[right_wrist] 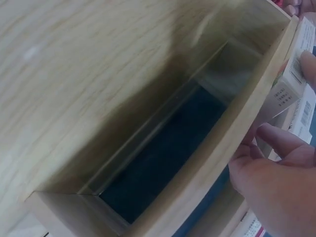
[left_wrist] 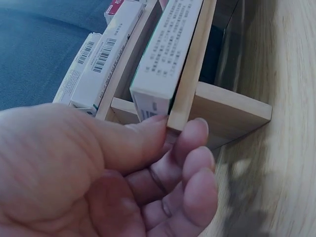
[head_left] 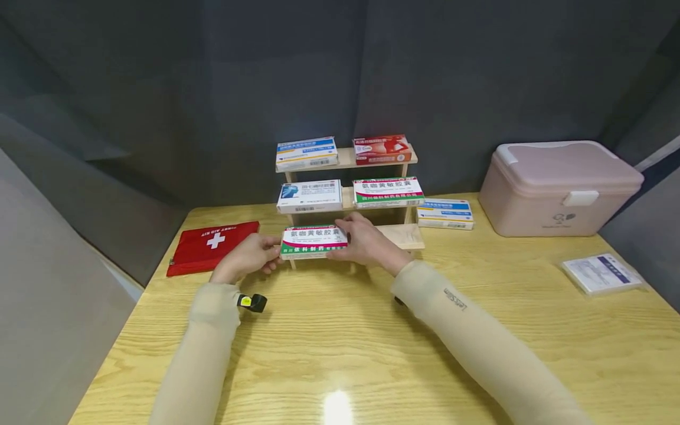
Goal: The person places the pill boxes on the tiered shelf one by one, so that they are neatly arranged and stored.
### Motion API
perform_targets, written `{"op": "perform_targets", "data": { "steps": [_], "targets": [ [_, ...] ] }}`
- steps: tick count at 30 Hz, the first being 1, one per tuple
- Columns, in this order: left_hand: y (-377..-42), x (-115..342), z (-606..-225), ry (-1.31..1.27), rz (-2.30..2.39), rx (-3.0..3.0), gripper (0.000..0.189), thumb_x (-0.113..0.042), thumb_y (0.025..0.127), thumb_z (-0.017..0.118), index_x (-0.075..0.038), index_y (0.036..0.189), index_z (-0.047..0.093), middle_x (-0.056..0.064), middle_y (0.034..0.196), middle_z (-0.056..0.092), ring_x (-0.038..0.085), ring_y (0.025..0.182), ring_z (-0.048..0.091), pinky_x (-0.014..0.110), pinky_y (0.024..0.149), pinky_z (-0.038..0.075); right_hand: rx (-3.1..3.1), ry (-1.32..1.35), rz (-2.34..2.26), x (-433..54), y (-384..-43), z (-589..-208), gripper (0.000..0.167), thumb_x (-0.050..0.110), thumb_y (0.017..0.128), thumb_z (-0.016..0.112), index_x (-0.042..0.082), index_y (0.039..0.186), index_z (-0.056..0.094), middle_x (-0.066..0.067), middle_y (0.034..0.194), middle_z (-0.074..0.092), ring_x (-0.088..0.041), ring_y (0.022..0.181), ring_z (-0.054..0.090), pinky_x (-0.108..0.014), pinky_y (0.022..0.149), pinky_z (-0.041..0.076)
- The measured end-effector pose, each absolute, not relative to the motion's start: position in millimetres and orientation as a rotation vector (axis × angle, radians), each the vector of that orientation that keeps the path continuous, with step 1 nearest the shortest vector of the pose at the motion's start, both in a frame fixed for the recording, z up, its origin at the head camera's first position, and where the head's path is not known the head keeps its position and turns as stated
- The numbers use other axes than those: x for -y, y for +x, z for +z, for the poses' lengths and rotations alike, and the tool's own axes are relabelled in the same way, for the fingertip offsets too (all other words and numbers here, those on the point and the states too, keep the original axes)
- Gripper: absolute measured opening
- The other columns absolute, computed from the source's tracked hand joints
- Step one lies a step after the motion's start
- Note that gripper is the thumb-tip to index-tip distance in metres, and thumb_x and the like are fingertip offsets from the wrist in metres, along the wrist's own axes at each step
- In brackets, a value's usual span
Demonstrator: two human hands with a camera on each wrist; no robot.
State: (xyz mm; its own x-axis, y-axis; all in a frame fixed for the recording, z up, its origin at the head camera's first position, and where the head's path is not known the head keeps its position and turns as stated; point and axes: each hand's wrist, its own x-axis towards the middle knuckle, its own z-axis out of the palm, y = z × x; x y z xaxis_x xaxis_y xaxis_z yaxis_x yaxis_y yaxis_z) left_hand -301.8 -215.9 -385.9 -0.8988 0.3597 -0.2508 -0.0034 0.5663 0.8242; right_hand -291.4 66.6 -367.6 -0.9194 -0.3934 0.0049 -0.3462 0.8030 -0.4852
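Observation:
A white, green and magenta medicine box (head_left: pixel 313 243) lies along the lowest tier of the wooden shelf (head_left: pixel 406 236), its printed face tilted up. My right hand (head_left: pixel 361 239) grips its right end between thumb and fingers; in the right wrist view, the fingertips (right_wrist: pixel 269 136) are close by the box's end. At the opposite end is my left hand (head_left: pixel 248 255). The left wrist view shows that thumb (left_wrist: pixel 148 133) touching the box's lower corner, with curled fingers around the end of the shelf plank (left_wrist: pixel 190 84).
Higher tiers hold a blue-white box (head_left: pixel 306 154), a red box (head_left: pixel 382 150), a white box (head_left: pixel 310 196) and a matching green-magenta box (head_left: pixel 388 193). Another blue-white box (head_left: pixel 445 213) lies right of the shelf. A red first-aid pouch (head_left: pixel 212 248), pink case (head_left: pixel 558 195) and white packet (head_left: pixel 602 273) flank it.

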Motion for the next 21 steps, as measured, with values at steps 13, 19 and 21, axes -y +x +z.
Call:
{"op": "perform_targets", "data": {
  "steps": [13, 19, 21],
  "targets": [
    [-302.1, 215.0, -385.1, 0.271, 1.282, -2.384, 0.034, -0.01, 0.1, 0.059, -0.001, 0.132, 0.058, 0.023, 0.099, 0.063, 0.025, 0.074, 0.06, 0.031, 0.07, 0.057, -2.902, -0.522, -0.799, -64.3, -294.1, -370.4, 0.09, 0.049, 0.08, 0.08, 0.003, 0.148, 0.044, -0.017, 0.144, 0.041, -0.03, 0.128, 0.041, -0.041, 0.106, 0.04],
    [-302.0, 215.5, -384.9, 0.276, 1.29, -2.382, 0.031, -0.009, 0.1, 0.058, 0.0, 0.13, 0.059, 0.023, 0.098, 0.063, 0.024, 0.072, 0.06, 0.031, 0.069, 0.057, -2.895, -0.488, -0.806, -63.3, -293.1, -370.3, 0.09, 0.049, 0.079, 0.08, 0.006, 0.149, 0.043, -0.015, 0.145, 0.04, -0.029, 0.128, 0.041, -0.041, 0.105, 0.042],
    [-301.5, 215.5, -384.6, 0.278, 1.292, -2.381, 0.03, -0.009, 0.1, 0.058, 0.0, 0.129, 0.06, 0.022, 0.097, 0.063, 0.024, 0.072, 0.06, 0.031, 0.069, 0.057, -2.888, -0.475, -0.801, -62.8, -293.2, -370.2, 0.09, 0.05, 0.08, 0.08, 0.007, 0.149, 0.043, -0.014, 0.146, 0.039, -0.028, 0.129, 0.04, -0.041, 0.105, 0.041]
  ]
}}
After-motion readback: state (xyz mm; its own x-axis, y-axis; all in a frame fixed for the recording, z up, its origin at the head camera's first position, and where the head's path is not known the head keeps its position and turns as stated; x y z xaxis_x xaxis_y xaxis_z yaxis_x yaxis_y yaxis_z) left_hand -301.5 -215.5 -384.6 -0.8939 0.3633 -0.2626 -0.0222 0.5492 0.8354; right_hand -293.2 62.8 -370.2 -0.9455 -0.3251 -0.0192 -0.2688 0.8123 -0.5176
